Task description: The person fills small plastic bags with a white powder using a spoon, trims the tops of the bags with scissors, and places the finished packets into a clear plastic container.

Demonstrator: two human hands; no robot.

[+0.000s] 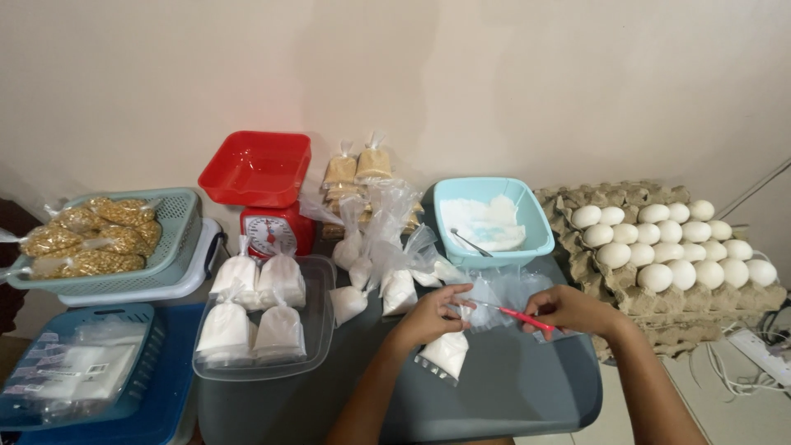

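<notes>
Clear plastic bag (445,353) of white powder pinched by left hand (432,313); right hand (568,309) grips red-handled tool (523,316).

Counts: 2 hands in view, left hand (432,315) and right hand (568,309). 1 red-handled tool (521,316). 1 small bag of white powder (445,354) at the left hand. 4 filled white bags in 1 clear tray (317,346). 1 red kitchen scale (262,194). 1 light-blue bowl (535,235) with 1 spoon (471,242). About 18 white eggs (659,276) showing on stacked cartons (577,264); carton count unclear. 1 green basket (177,222), roughly 6 bags of yellow kernels (91,235), exact number hard to tell. Loose bags mid-table (387,272): several, not countable.
</notes>
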